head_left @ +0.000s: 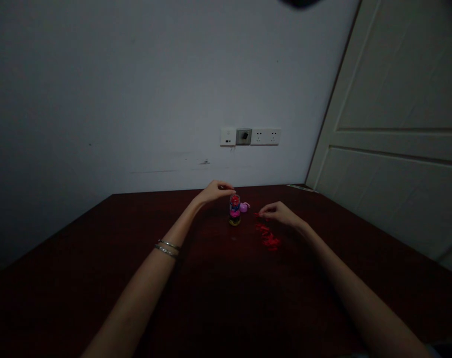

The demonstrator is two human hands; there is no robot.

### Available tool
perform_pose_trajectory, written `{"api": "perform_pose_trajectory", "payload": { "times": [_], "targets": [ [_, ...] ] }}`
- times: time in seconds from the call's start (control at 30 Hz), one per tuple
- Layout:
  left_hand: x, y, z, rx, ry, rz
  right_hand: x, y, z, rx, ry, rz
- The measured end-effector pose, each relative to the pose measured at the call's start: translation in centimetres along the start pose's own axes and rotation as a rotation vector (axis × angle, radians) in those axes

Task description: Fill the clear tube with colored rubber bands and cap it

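A small clear jar (235, 211) with red, blue, pink, dark and yellowish layers of contents stands upright on the dark red table. My left hand (217, 190) is at the jar's top left, its fingertips close together near the rim; what they hold, if anything, is too small to make out. Right beside the jar lies a pink lid (244, 207). Small bright red pieces (269, 239) are scattered to the right of the jar. At the far end of these pieces, my right hand (279, 213) pinches a red piece (257, 214) between thumb and fingers.
The dark red table (218, 298) reaches back to a pale wall (155, 89) with a row of sockets and switches (265, 136). A panelled door (401, 109) rises on the right. A dark blurred shape hangs at the top edge.
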State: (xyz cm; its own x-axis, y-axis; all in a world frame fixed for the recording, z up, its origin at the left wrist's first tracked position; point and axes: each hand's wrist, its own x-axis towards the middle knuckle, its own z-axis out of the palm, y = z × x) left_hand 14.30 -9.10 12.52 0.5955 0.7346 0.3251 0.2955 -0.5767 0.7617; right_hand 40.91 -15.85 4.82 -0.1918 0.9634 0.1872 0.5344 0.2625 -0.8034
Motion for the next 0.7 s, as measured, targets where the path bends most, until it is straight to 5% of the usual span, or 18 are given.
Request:
{"api": "perform_pose_trajectory", "payload": {
  "times": [0.2,0.4,0.7],
  "targets": [
    [-1.0,-2.5,2.1,-0.086,-0.022,-0.003,2.2,-5.3,-1.4,-0.057,0.049,-0.090],
    [-1.5,-2.7,3.1,-0.131,-0.105,0.003,5.2,-11.1,-1.3,-0.171,-0.114,-0.184],
    [-1.5,-3.7,3.8,-0.125,-0.140,-0.003,8.3,-13.2,0.7,-0.541,-0.298,-0.137]
  ]
}}
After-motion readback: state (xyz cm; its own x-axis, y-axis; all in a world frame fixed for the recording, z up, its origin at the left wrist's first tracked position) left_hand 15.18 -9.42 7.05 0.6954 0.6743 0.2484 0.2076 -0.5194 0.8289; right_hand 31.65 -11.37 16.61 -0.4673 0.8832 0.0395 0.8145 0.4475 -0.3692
